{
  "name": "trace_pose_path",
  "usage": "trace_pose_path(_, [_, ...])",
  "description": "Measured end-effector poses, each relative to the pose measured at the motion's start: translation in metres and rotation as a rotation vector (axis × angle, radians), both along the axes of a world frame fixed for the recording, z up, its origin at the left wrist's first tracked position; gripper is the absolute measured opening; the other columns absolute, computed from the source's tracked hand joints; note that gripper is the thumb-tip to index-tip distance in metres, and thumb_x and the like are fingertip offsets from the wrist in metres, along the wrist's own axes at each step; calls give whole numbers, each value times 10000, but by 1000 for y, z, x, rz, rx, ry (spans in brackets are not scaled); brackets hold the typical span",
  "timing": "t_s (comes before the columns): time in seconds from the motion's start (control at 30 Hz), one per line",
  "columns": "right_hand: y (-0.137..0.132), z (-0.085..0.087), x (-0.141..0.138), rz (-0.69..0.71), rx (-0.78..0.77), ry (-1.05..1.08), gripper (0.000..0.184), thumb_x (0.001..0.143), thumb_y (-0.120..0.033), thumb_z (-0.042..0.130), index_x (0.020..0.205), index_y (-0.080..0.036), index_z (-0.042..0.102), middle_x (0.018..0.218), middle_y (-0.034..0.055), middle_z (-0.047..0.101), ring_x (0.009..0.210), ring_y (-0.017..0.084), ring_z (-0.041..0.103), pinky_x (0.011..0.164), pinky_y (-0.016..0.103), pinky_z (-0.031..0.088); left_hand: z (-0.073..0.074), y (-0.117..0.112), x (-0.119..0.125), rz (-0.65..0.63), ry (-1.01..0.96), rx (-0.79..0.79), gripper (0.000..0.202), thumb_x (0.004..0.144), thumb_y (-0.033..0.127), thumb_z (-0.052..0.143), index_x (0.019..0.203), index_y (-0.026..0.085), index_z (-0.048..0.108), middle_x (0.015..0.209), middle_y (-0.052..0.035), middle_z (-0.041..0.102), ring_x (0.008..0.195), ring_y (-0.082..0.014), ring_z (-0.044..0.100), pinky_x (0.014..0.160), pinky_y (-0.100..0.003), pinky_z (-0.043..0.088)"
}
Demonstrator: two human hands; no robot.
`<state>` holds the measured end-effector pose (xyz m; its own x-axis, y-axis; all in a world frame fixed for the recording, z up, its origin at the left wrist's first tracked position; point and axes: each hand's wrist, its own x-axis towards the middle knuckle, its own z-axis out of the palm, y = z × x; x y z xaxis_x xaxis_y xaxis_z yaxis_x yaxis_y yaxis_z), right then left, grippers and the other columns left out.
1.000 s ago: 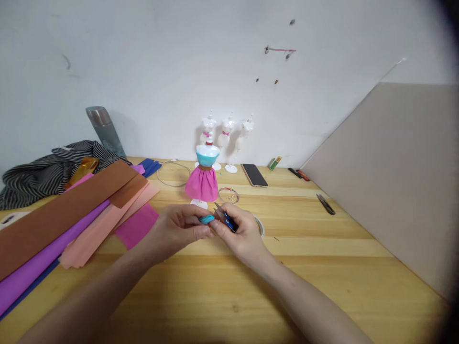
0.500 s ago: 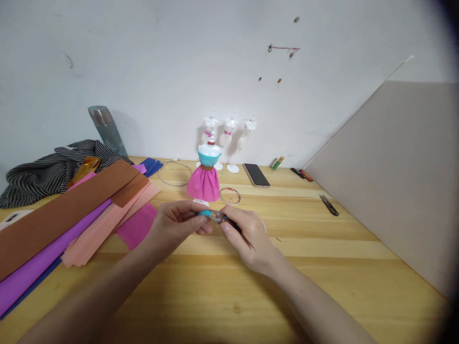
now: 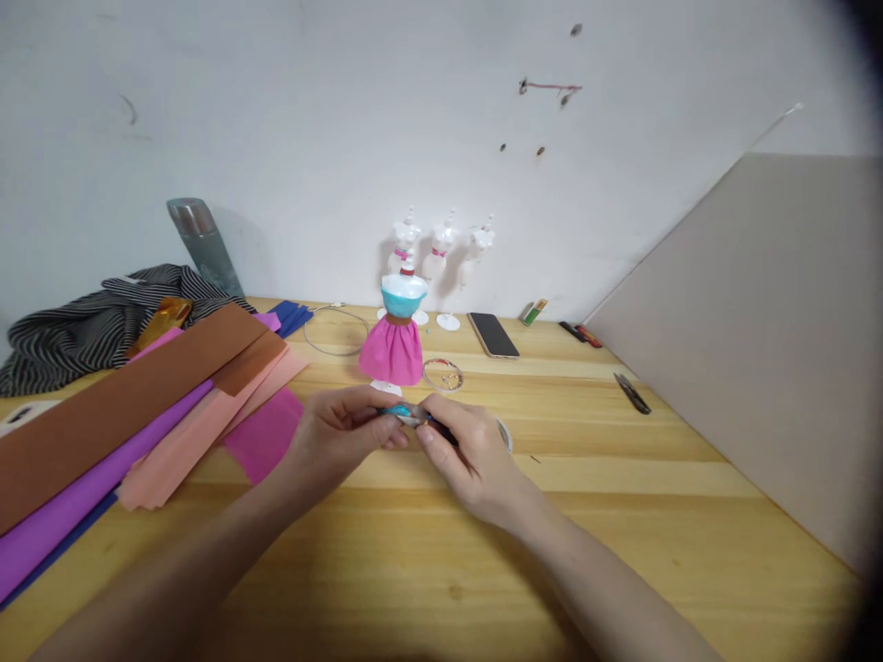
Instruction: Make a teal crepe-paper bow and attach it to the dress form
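Note:
My left hand (image 3: 343, 425) pinches a small turquoise piece (image 3: 395, 410) between thumb and fingers. My right hand (image 3: 473, 450) is closed around a small hand tool (image 3: 418, 414) with a metal end and dark handles. Its metal end meets the turquoise piece; blur and fingers hide whether it is pliers or snips. Just beyond my hands stands a mini dress form (image 3: 404, 299) with a turquoise top, a brown waistband and a gathered pink skirt (image 3: 392, 352). A roll of tape (image 3: 506, 435) shows partly behind my right hand.
Brown, purple and pink paper sheets (image 3: 152, 395) spread over the left side. White dress forms (image 3: 481, 241) stand by the wall. A phone (image 3: 492, 335), a bracelet-like ring (image 3: 443, 375) and thread snips (image 3: 633, 393) lie on the wooden table (image 3: 441, 570). A bottle (image 3: 205, 246) stands behind a striped cloth (image 3: 75, 322).
The tool in my right hand has turned slightly, and its metal end is closer to the turquoise piece. My right hand has shifted a little left, uncovering more of the tape roll.

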<state>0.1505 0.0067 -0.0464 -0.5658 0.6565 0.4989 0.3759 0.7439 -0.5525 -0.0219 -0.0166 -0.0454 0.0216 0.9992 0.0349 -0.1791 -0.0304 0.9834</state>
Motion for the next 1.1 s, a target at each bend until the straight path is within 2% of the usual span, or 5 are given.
trace_pose_path(0.4, [-1, -4, -1, -3, -13, -29, 187, 918, -257, 402, 747, -195, 444, 612, -16, 485, 526, 118, 428, 517, 244, 286, 3, 1, 2, 6, -1, -22, 153, 589, 182, 783, 716, 132, 714, 640, -11, 737, 576, -145, 679, 580, -236, 569])
trace_pose_path(0.7, [-1, -4, -3, 5, -17, -29, 197, 934, -241, 403, 741, -203, 423, 595, -35, 463, 496, 107, 375, 508, 238, 263, 3, 1, 1, 2, 26, 5, 157, 598, 219, 800, 699, 139, 711, 613, -11, 726, 567, -152, 678, 579, -249, 576])
trace_pose_path(0.93, [-2, -6, -4, 3, -21, -18, 200, 931, -246, 404, 740, -199, 441, 584, -41, 467, 487, 102, 383, 506, 228, 267, -5, 1, 1, 30, 53, 73, 185, 624, 278, 792, 712, 136, 710, 613, -29, 723, 560, -163, 677, 560, -260, 574])
trace_pose_path(1.1, [-2, -5, -4, 7, -37, -27, 224, 939, -246, 396, 726, -195, 447, 586, -40, 471, 484, 96, 371, 510, 225, 272, -9, 1, 3, 71, 51, 100, 137, 627, 251, 764, 697, 142, 719, 575, -20, 708, 528, -151, 665, 525, -237, 559])
